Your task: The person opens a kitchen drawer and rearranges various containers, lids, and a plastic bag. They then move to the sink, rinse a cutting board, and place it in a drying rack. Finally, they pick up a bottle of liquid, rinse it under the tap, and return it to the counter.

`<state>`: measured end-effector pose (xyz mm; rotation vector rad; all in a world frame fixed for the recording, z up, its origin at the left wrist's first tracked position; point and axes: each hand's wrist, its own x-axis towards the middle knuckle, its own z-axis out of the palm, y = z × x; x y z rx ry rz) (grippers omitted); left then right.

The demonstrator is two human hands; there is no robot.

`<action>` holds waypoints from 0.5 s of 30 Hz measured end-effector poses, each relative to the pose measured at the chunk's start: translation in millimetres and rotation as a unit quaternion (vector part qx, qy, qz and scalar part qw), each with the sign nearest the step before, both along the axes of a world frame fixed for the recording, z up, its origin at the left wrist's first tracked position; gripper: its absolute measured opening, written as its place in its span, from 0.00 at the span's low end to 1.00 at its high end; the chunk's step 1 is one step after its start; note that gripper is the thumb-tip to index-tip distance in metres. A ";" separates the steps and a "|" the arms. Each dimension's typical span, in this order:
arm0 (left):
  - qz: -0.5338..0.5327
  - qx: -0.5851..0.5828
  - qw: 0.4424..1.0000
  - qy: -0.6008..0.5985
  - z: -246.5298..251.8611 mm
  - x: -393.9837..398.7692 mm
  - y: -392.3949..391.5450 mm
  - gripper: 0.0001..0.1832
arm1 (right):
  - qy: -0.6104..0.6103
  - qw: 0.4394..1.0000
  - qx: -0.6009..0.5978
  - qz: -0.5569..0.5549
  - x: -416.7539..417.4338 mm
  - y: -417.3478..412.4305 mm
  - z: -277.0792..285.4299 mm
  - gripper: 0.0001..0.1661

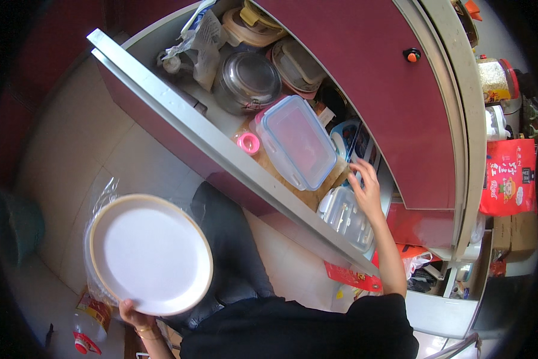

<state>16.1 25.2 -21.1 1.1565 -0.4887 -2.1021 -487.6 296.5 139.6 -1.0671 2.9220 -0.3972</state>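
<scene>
My left hand [136, 314] grips the edge of a round white plate [152, 256] with a tan rim, and a clear plastic bag hangs around its far side. My right hand [365, 188] reaches into an open drawer [233, 166] with fingers apart. Its fingertips are beside a brownish object [340, 172], and I cannot tell if they touch. Next to them is a clear food container [296, 143] with a blue-edged lid. Under the right hand lies another clear lidded container [347, 217]. A small pink-rimmed jar [248, 143] stands on the drawer floor.
Deeper in the drawer are a round steel pot [249, 80], lidded bowls [298, 67] and a crumpled plastic bag [204, 49]. A maroon cabinet door [363, 89] rises behind. A red package [508, 177] sits on the counter. On the floor are a plastic bottle [91, 318] and a teal bin [17, 226].
</scene>
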 end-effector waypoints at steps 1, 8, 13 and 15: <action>0.003 0.007 1.000 -0.012 1.0 1.4 2.9 0.31 | 0.019 1.000 0.017 0.011 -13.1 -11.7 -7.0 0.16; 0.027 0.047 0.994 -0.093 10.1 1.1 22.7 0.43 | 0.055 0.986 0.156 0.005 -95.3 -40.5 -57.3 0.19; 0.044 0.059 0.993 -0.090 19.6 -13.6 18.2 0.44 | 0.072 0.980 0.187 0.013 -85.0 -44.7 -50.6 0.17; 0.046 0.063 0.993 -0.088 22.3 -18.2 15.5 0.44 | 0.045 0.980 0.190 -0.032 -73.0 -34.9 -45.1 0.18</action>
